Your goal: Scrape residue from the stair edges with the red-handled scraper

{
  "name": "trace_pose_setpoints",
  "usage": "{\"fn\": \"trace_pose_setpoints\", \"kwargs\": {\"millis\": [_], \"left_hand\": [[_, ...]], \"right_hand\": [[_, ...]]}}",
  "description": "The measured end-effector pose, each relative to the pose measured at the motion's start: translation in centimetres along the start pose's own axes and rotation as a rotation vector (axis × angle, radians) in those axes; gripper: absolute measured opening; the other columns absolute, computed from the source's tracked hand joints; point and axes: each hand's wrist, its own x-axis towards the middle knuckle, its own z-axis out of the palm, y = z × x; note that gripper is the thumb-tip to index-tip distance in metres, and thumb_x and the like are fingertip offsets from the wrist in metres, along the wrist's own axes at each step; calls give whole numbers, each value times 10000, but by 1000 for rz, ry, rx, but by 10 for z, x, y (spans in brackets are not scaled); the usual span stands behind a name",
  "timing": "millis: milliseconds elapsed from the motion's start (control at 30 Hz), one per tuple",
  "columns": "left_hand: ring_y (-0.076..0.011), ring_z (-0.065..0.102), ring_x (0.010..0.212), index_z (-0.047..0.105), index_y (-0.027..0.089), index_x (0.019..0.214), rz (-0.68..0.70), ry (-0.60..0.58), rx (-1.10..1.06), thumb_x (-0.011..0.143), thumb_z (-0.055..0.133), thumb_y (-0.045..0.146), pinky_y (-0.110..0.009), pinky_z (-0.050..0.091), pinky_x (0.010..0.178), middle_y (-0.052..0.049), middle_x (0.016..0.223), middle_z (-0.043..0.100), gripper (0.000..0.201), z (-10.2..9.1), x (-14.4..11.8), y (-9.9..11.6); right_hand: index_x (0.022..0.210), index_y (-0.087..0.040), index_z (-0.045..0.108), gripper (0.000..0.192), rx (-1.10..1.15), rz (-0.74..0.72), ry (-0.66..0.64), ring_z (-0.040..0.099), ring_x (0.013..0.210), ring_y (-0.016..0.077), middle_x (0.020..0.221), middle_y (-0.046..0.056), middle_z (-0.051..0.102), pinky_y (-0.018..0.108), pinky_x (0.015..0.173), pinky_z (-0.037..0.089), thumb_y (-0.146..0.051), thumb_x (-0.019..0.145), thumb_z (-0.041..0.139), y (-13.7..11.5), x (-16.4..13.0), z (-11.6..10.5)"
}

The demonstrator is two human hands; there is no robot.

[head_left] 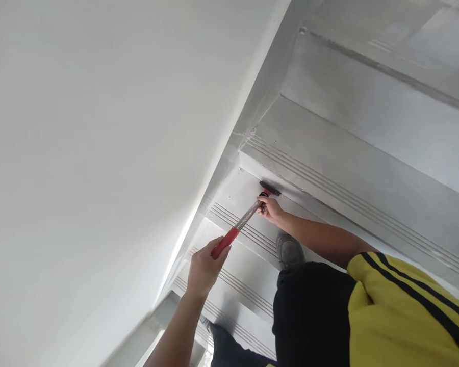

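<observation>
A long-handled scraper (247,216) lies slantwise over a stair tread, with a red grip, a shiny metal shaft and a dark, wide head. My left hand (208,262) is wrapped around the red grip at its lower end. Close behind the head, my right hand (270,209) grips the shaft with the fingers closed. The dark scraper head (270,187) rests at the inner corner where the tread (248,186) meets the riser above it.
Grey stairs (344,148) with grooved step edges climb to the upper right. A pale wall (99,127) fills the left side, with a grey skirting (229,148) along the steps. My shoe (289,251) stands on the tread near the scraper; my other leg (233,346) is lower down.
</observation>
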Motion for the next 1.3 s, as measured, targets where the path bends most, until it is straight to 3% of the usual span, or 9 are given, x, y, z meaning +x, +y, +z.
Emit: {"fn": "trace_pose_setpoints", "kwargs": {"millis": [267, 433, 500, 567, 733, 800, 1000, 1200, 1300], "left_hand": [[-187, 612, 702, 669, 292, 959, 30, 122, 136, 703, 633, 502, -301, 499, 700, 11, 824, 694, 334, -44, -35, 18], [-174, 598, 635, 650, 225, 986, 8, -15, 119, 755, 583, 440, -302, 481, 653, -12, 746, 689, 323, 0, -1, 3], [-173, 600, 631, 653, 215, 978, 22, -12, 104, 745, 588, 437, -303, 480, 644, -18, 748, 692, 329, 7, 3, -4], [-170, 607, 640, 664, 225, 967, 50, 20, 81, 740, 585, 456, -293, 483, 634, -14, 779, 700, 333, -6, -5, -3], [-145, 584, 588, 698, 283, 877, 82, 218, 134, 669, 633, 527, -257, 478, 595, 31, 720, 691, 327, -65, -28, 15], [-138, 568, 552, 698, 286, 860, 65, 218, 160, 671, 629, 520, -252, 467, 558, 37, 673, 677, 308, -67, -17, 19], [-131, 535, 501, 679, 234, 948, -76, 52, 128, 714, 584, 475, -247, 423, 483, 14, 630, 649, 348, -34, 28, 17], [-133, 563, 606, 701, 280, 869, -48, 230, 102, 635, 655, 529, -223, 413, 521, 26, 723, 676, 345, -88, -2, 37], [-127, 540, 576, 694, 273, 868, -103, 194, 120, 633, 655, 528, -216, 385, 485, 23, 686, 653, 349, -90, 8, 48]], "right_hand": [[652, -175, 472, 238, -9, -97, -196, 438, 440, 68, 536, -27, 511, 207, 407, 304, -303, 669, 672, -24, -48, 6], [566, -178, 424, 230, -67, -35, 6, 375, 372, 61, 436, -37, 443, 202, 353, 235, -257, 693, 599, 0, 0, -8], [554, -179, 414, 235, -93, -36, 47, 361, 360, 58, 427, -37, 440, 199, 347, 227, -253, 700, 583, 6, 8, -8], [558, -177, 420, 244, -77, -33, 2, 366, 365, 57, 436, -36, 448, 199, 353, 237, -265, 693, 603, 0, -5, -2], [641, -170, 490, 244, 39, -123, -261, 441, 437, 64, 533, -28, 514, 203, 417, 319, -300, 665, 694, -32, -51, 27], [635, -169, 490, 241, 46, -103, -228, 446, 435, 69, 529, -26, 515, 206, 411, 319, -297, 669, 691, -33, -40, 34], [557, -175, 437, 259, -81, -12, -26, 379, 363, 70, 416, -23, 447, 213, 361, 258, -268, 766, 560, -12, 21, 34], [619, -162, 478, 261, -1, -136, -212, 426, 409, 71, 479, -19, 488, 203, 381, 292, -339, 729, 636, -33, -28, 57], [614, -162, 471, 255, -11, -108, -152, 431, 405, 73, 470, -16, 484, 203, 377, 293, -317, 742, 628, -35, -24, 62]]}}
